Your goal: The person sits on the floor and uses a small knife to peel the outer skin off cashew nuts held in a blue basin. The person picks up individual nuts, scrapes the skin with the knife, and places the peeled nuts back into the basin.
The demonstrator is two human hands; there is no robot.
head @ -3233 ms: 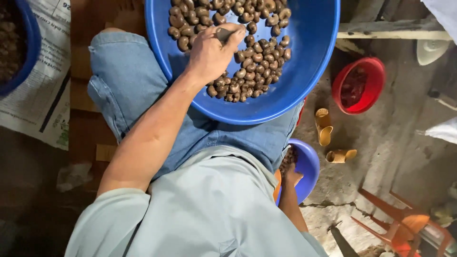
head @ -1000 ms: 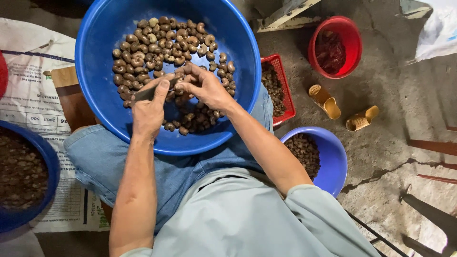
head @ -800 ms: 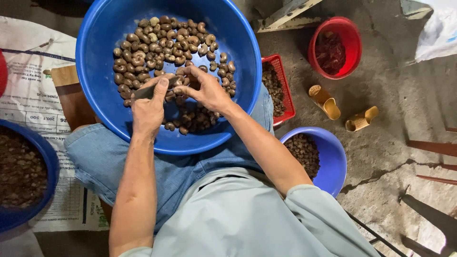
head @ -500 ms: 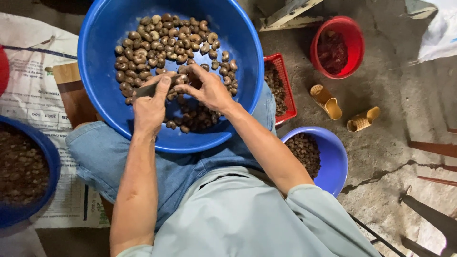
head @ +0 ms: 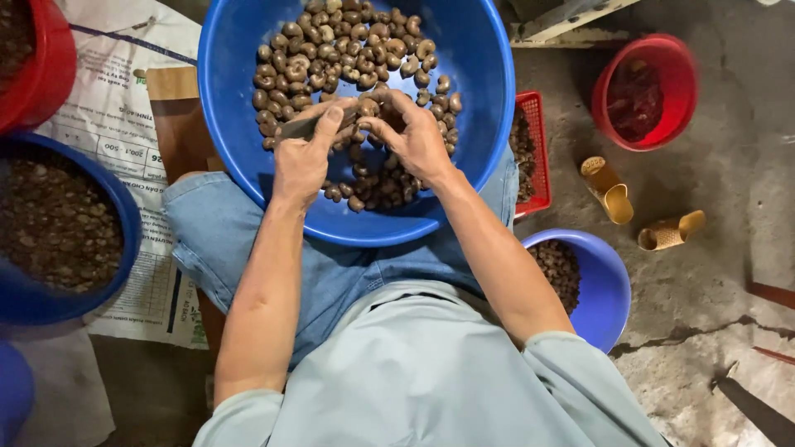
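Both hands meet over the big blue basin (head: 224, 99) on the lap. The left hand (head: 302, 161) grips a small blade (head: 305, 127), its long axis pointing rightward at the nut (head: 367, 108) pinched in the right hand (head: 414, 141) fingers, just beside

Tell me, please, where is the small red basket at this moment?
In the head view, the small red basket stands on the floor at the person's right, partly hidden under the big blue basin, just above the smaller blue bowl.

shirt: pale grey-blue, short sleeves | trousers: faded blue denim, cuffs rolled | forearms bare, no gloves or watch
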